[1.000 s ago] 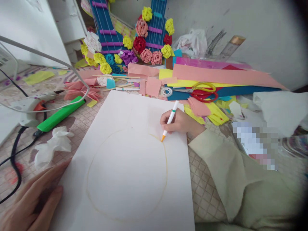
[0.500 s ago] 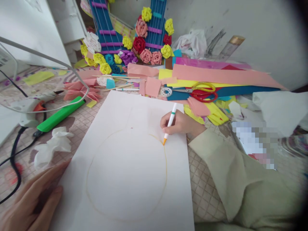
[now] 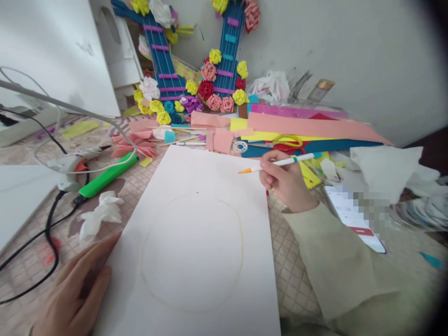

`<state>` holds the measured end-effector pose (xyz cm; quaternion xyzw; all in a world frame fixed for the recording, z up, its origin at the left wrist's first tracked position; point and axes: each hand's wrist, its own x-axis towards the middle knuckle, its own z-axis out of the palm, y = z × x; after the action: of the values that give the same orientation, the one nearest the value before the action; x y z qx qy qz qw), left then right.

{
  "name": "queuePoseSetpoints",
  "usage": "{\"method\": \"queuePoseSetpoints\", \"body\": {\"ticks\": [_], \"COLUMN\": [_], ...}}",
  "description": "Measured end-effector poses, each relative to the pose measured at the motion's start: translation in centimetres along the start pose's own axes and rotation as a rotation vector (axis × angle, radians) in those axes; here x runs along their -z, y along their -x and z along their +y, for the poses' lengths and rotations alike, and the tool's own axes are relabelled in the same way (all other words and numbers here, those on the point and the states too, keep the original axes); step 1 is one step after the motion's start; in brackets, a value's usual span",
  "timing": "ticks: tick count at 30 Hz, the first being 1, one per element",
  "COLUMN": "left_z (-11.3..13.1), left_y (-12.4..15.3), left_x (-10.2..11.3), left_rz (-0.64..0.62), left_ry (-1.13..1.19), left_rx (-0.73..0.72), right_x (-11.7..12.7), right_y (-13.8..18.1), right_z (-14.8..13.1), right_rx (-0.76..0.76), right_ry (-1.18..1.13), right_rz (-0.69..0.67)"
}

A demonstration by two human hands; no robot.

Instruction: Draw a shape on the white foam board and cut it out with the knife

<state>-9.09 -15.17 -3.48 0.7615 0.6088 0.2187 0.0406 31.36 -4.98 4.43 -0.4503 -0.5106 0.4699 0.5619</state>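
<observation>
Marker (image 3: 287,161) pinched by right fingers (image 3: 273,169); left fingers (image 3: 95,290) parted, touching sheet (image 3: 192,256).

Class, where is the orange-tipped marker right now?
In the head view, the marker is right of centre in the right hand, its tip over the white sheet.

One left hand (image 3: 75,291), one right hand (image 3: 285,182), one orange-tipped marker (image 3: 285,162), one drawn-on sheet (image 3: 192,256).
Two blue stringed necks (image 3: 165,60), one glue gun (image 3: 67,178), one phone (image 3: 360,230).

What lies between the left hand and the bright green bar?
In the head view, a crumpled white tissue lies on the table between the left hand and the green bar.
</observation>
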Motion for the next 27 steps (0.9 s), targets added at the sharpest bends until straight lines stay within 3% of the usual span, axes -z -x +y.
{"method": "queuePoseSetpoints", "body": {"ticks": [7,10,14,23,27], "left_z": [-0.8,-1.1,-1.1,0.1,-0.1], "left_y": [-0.1,-0.1,-0.1,1.4,0.0], "left_x": [-0.7,-0.9,-1.0,-0.6,0.8], "left_rz": [0.000,0.002,0.011,-0.023,-0.004], "left_ry": [0.066,0.052,0.047,0.103,0.045], "left_rx": [-0.144,-0.171,-0.195,-0.172,-0.248], "right_x": [0.5,0.7,0.7,1.1,1.5], "right_y": [6.6,10.3,13.7,12.2,11.5], "right_z": [-2.2,-0.9,1.7,2.7,2.2], "right_rx": [0.121,0.047,-0.159,-0.135,-0.073], "right_ry": [0.377,0.480,0.358,0.281,0.303], "right_rz": [0.288,0.363,0.291,0.284,0.309]}}
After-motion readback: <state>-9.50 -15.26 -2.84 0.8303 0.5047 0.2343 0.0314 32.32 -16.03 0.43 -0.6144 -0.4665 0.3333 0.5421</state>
